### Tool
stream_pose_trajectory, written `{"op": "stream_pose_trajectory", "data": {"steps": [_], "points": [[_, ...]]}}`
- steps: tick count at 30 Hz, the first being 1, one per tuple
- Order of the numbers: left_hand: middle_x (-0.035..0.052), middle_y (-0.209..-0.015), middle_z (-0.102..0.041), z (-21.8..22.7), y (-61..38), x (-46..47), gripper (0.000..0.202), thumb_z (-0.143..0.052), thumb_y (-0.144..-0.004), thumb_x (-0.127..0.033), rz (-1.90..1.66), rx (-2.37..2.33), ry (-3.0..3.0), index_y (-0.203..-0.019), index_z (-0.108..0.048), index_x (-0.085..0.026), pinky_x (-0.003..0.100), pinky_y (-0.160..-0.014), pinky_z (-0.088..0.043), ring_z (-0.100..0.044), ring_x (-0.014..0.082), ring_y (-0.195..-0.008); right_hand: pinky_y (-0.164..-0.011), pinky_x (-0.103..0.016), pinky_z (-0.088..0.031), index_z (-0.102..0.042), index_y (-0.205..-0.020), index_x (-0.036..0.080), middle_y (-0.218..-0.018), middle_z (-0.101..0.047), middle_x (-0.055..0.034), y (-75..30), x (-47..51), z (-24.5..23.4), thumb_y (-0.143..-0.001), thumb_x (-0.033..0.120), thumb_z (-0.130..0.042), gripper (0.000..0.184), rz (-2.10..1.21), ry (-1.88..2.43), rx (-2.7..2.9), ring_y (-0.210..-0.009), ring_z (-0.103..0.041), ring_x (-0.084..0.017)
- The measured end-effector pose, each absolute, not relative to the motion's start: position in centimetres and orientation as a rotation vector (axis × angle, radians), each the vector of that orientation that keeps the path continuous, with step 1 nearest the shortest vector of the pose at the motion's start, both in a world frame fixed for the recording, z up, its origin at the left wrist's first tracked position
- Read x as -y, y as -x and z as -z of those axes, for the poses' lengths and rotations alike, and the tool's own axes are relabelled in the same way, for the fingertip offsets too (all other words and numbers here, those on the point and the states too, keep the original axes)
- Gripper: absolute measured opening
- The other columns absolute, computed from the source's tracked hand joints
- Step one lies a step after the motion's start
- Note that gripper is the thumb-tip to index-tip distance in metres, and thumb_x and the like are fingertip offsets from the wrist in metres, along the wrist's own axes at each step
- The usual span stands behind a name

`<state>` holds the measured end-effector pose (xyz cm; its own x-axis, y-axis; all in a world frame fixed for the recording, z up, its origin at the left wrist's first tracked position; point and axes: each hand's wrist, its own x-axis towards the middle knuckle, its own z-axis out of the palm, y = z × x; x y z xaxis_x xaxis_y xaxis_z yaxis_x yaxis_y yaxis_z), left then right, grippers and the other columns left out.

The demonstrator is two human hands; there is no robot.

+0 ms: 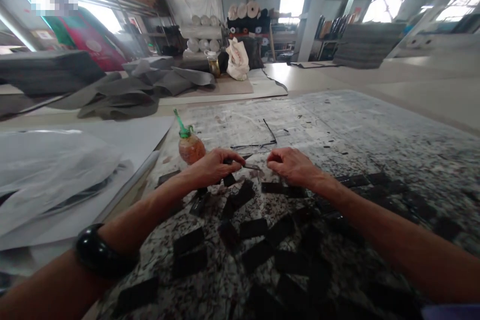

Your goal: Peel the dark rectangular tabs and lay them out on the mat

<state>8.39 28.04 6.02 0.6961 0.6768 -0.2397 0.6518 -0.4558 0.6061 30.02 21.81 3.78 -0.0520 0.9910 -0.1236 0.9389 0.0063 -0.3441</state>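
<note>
My left hand [219,164] is closed, its thumb and fingers pinching a thin, narrow grey strip [252,166] that points toward my right hand. Whether the strip is a blade or a piece of material I cannot tell. Just right of the strip's end, my right hand [292,165] has its fingers curled together; anything inside them is hidden. Below both hands, many small dark rectangular pieces [253,228] lie scattered on the stained table [240,120]. Beside my left hand stands a round bottle [191,148] of orange-brown content with a green spout [179,120].
White sheets [93,160] cover the left side. Grey fabric [127,90] lies crumpled behind them, near a person in a red apron [92,40]. A cloth bag [237,59] and a jar [213,65] stand farther back. Thin black strips [270,132] lie beyond my hands.
</note>
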Motion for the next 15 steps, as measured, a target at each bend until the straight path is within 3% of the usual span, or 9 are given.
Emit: {"op": "stream_pose_trajectory", "data": {"steps": [11, 15], "points": [[0.0064, -0.11, -0.061, -5.5, -8.9, -26.5, 0.027, -0.056, -0.091, -0.035, -0.039, -0.957, -2.371, -0.11, -0.059, -0.016, 0.042, -0.081, -0.052, -0.061, 0.0215, -0.094, -0.082, -0.041, -0.051, -0.056, -0.118, 0.018, -0.119, -0.058, -0.0077, -29.5, -23.2, -3.4, -0.091, 0.033, -0.055, 0.031, -0.506, 2.042, 2.105, -0.099, -0.06, -0.021], [0.0049, -0.101, -0.063, -5.1, -8.8, -26.6, 0.027, -0.055, -0.091, -0.037, -0.079, -0.938, -2.348, -0.106, -0.06, -0.016, 0.037, -0.074, -0.052, -0.062, 0.0182, -0.083, -0.082, -0.041, -0.051, -0.056, -0.117, 0.018, -0.119, -0.058, -0.0078, -29.2, -23.6, -3.2, -0.091, 0.033, -0.055, 0.03, -0.502, 2.062, 2.123, -0.098, -0.06, -0.02]]}}
